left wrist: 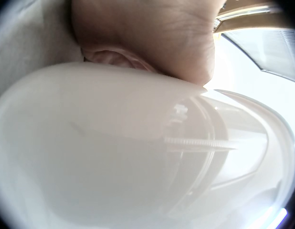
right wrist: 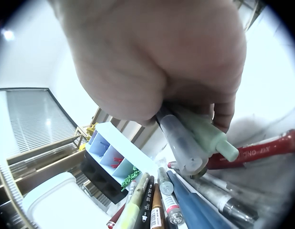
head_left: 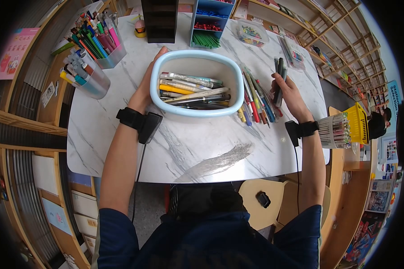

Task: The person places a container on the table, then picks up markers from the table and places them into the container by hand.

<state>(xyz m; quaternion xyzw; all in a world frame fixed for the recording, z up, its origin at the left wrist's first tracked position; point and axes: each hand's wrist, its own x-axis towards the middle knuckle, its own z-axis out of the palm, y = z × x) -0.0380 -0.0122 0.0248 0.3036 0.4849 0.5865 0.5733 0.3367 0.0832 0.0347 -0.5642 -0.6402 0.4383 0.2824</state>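
A white tub with a pale blue rim [head_left: 197, 113] stands in front of me, with several pens and markers [head_left: 188, 89] lying inside. My left hand [head_left: 143, 92] holds the tub's left side, its fingers reaching round toward the far corner; the left wrist view shows the palm at the glossy wall [left wrist: 104, 138]. My right hand [head_left: 295, 96] grips a few pens [head_left: 280, 71], above the right side of a loose pen pile [head_left: 258, 101]. In the right wrist view, a clear-ended grey pen [right wrist: 181, 143] and a pale green pen [right wrist: 209, 138] stick out below the fingers.
Clear holders full of pens [head_left: 98, 49] and markers [head_left: 90, 83] stand at the left. Behind the tub are a black organizer [head_left: 159, 22] and a blue compartment organizer [head_left: 194, 27]. A clear box [head_left: 251, 33] and a plastic pack [head_left: 294, 54] lie at the back right.
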